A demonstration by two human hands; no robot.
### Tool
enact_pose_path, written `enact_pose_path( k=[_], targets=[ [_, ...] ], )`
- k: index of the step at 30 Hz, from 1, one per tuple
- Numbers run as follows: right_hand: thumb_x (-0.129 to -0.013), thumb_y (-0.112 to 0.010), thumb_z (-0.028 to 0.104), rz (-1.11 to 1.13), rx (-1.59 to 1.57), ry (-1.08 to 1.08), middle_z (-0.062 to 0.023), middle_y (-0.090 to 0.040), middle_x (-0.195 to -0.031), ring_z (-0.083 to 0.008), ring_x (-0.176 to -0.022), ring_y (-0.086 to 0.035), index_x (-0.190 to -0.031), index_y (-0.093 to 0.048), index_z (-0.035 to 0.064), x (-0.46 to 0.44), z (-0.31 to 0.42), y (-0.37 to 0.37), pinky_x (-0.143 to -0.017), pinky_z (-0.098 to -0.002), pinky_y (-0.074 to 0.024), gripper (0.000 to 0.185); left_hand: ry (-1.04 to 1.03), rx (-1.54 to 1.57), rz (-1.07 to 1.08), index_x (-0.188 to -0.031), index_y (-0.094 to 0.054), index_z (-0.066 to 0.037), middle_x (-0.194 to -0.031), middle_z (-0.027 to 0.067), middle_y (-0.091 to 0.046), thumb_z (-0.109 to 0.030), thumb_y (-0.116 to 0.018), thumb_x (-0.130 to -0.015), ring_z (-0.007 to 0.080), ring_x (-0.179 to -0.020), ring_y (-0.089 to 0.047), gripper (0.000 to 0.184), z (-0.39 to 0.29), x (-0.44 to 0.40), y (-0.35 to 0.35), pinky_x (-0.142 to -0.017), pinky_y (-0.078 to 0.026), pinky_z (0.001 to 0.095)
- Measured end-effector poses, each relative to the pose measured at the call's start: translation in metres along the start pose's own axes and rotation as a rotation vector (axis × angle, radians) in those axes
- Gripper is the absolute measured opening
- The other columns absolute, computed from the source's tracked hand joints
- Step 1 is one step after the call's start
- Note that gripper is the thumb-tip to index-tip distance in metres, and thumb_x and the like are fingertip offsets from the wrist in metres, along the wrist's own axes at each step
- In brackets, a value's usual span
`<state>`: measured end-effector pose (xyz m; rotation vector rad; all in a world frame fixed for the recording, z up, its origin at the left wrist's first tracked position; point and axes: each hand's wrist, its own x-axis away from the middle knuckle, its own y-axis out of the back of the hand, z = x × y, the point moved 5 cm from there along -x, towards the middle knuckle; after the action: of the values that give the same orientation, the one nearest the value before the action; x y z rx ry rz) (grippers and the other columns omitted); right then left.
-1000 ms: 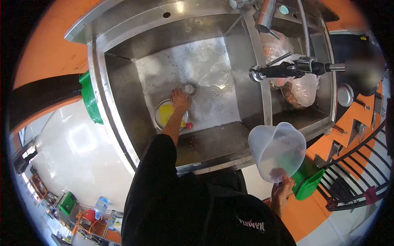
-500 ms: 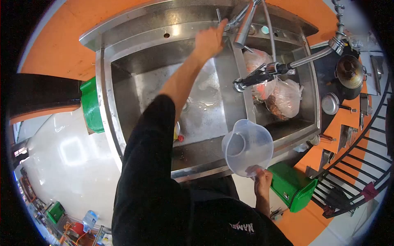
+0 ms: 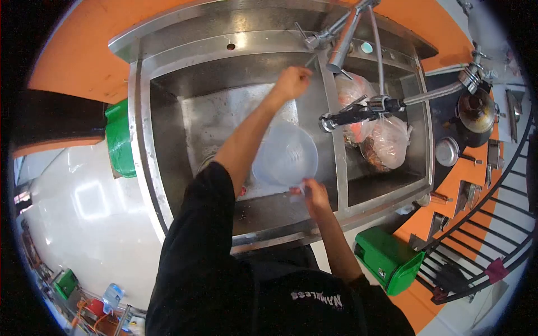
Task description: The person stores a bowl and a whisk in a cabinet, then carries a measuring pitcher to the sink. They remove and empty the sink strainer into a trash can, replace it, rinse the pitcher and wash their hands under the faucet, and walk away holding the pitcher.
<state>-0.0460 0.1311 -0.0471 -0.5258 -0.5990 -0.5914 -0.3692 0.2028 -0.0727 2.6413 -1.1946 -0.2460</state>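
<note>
My left hand [image 3: 293, 84] is over the far right part of the large sink basin [image 3: 168, 134], below the tap lever [image 3: 301, 29] and apart from it. Its fingers are loosely bent, with nothing visible in them. Closed on the handle of a clear plastic jug [image 3: 286, 154], my right hand [image 3: 311, 196] is at the basin's near side. The jug is low in the basin, its outline slightly blurred. My left forearm largely hides a round item [image 3: 207, 162] on the basin floor; a small red piece [image 3: 242, 191] shows beside that arm.
Plastic bags with contents [image 3: 386, 143] lie in the smaller right basin [image 3: 372, 193]. A spout [image 3: 343, 45] and a black-handled sprayer [image 3: 353, 116] hang over the divider. Green bins [image 3: 386, 257] stand right and left of the sink. Pans [image 3: 447, 151] are at the right.
My left hand first went from the basin floor up to the tap lever, and now has come back down from it. My right hand has moved the jug left into the large basin.
</note>
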Motion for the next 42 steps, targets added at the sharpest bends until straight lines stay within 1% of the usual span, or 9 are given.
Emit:
enact_pose_path(
  k=[4, 10, 13, 22, 25, 28, 31, 34, 42],
  targets=[
    [-0.084, -0.052, 0.019, -0.085, 0.008, -0.108, -0.01, -0.062, -0.078, -0.0248, -0.081, -0.062, -0.086, -0.056, 0.0031, -0.079, 0.006, -0.007, -0.084, -0.0361, -0.0429, 0.016, 0.204, 0.303, 0.169, -0.109, -0.065, -0.006, -0.075, 0.0159, -0.065, -0.02, -0.055, -0.087, 0.0204, -0.064, -0.061, 0.027, -0.023, 0.032, -0.022, -0.066, -0.052, 0.0392],
    [-0.084, -0.052, 0.02, -0.038, 0.252, -0.022, -0.0092, -0.063, -0.082, -0.0234, -0.081, -0.062, -0.084, -0.057, 0.0051, -0.156, 0.055, 0.021, -0.084, -0.0343, -0.0422, 0.016, 0.124, -0.276, 0.036, -0.094, -0.066, 0.0, -0.09, 0.0242, -0.067, -0.016, -0.057, -0.084, 0.0387, -0.089, -0.065, 0.021, -0.03, 0.048, -0.011, -0.079, -0.052, 0.0457],
    [-0.084, -0.053, 0.02, -0.126, 0.378, 0.12, -0.0089, -0.064, -0.088, -0.0225, -0.084, -0.062, -0.087, -0.06, 0.0044, -0.17, 0.065, 0.031, -0.086, -0.0331, -0.0413, 0.018, 0.204, -0.392, 0.086, -0.095, -0.065, 0.0, -0.092, 0.0248, -0.066, -0.009, -0.055, -0.08, 0.038, -0.095, -0.063, 0.02, -0.012, 0.057, -0.018, -0.084, -0.049, 0.0483],
    [-0.087, -0.058, 0.028, -0.154, 0.242, 0.232, -0.0053, -0.063, -0.099, -0.017, -0.092, -0.058, -0.101, -0.061, 0.0043, -0.177, 0.04, 0.047, -0.087, -0.0307, -0.0372, 0.027, 0.331, 0.119, -0.132, -0.1, -0.065, 0.0, -0.093, 0.0258, -0.065, -0.01, -0.053, -0.081, 0.0389, -0.096, -0.062, 0.024, 0.011, 0.035, -0.044, -0.086, -0.049, 0.0411],
    [-0.087, -0.06, 0.027, -0.146, 0.182, 0.209, -0.0034, -0.062, -0.094, -0.0157, -0.087, -0.058, -0.104, -0.059, 0.0055, -0.183, 0.032, 0.052, -0.083, -0.0304, -0.0377, 0.027, 0.4, 0.097, -0.155, -0.092, -0.067, 0.001, -0.084, 0.0246, -0.067, -0.016, -0.055, -0.086, 0.0353, -0.082, -0.067, 0.021, 0.009, 0.027, -0.043, -0.074, -0.053, 0.0408],
    [-0.086, -0.061, 0.024, -0.151, 0.15, 0.2, -0.0017, -0.06, -0.089, -0.0146, -0.084, -0.058, -0.103, -0.059, 0.0066, -0.173, 0.043, 0.038, -0.078, -0.03, -0.0383, 0.025, 0.449, 0.484, -0.326, -0.092, -0.066, 0.002, -0.068, 0.0118, -0.063, -0.029, -0.053, -0.093, 0.022, -0.056, -0.061, 0.034, 0.018, 0.024, -0.056, -0.052, -0.049, 0.0335],
    [-0.086, -0.061, 0.022, -0.144, 0.122, 0.165, -0.0013, -0.06, -0.088, -0.0133, -0.083, -0.058, -0.103, -0.06, 0.0064, -0.172, 0.046, 0.033, -0.076, -0.029, -0.0388, 0.023, 0.442, 0.726, -0.309, -0.089, -0.065, 0.003, -0.061, 0.0077, -0.057, -0.03, -0.052, -0.095, 0.0161, -0.045, -0.052, 0.035, 0.009, 0.026, -0.057, -0.042, -0.042, 0.0313],
    [-0.087, -0.059, 0.023, -0.159, 0.104, 0.166, -0.0015, -0.059, -0.088, -0.0123, -0.085, -0.056, -0.103, -0.061, 0.0047, -0.183, 0.041, 0.04, -0.076, -0.0274, -0.039, 0.024, 0.716, 0.687, -0.19, -0.092, -0.063, 0.003, -0.06, 0.0068, -0.056, -0.021, -0.053, -0.094, 0.0146, -0.041, -0.048, 0.027, 0.006, 0.033, -0.05, -0.04, -0.041, 0.0313],
    [-0.091, -0.052, 0.034, -0.15, 0.474, 0.328, -0.0033, -0.061, -0.088, -0.0138, -0.076, -0.058, -0.099, -0.063, 0.0036, -0.196, 0.05, 0.031, -0.073, -0.0292, -0.0431, 0.033, 0.32, 0.527, -0.201, -0.111, -0.058, 0.0, -0.103, 0.0127, -0.063, -0.012, -0.057, -0.091, 0.0172, -0.09, -0.061, 0.023, -0.021, 0.092, -0.009, -0.078, -0.051, 0.0302]
  ],
)
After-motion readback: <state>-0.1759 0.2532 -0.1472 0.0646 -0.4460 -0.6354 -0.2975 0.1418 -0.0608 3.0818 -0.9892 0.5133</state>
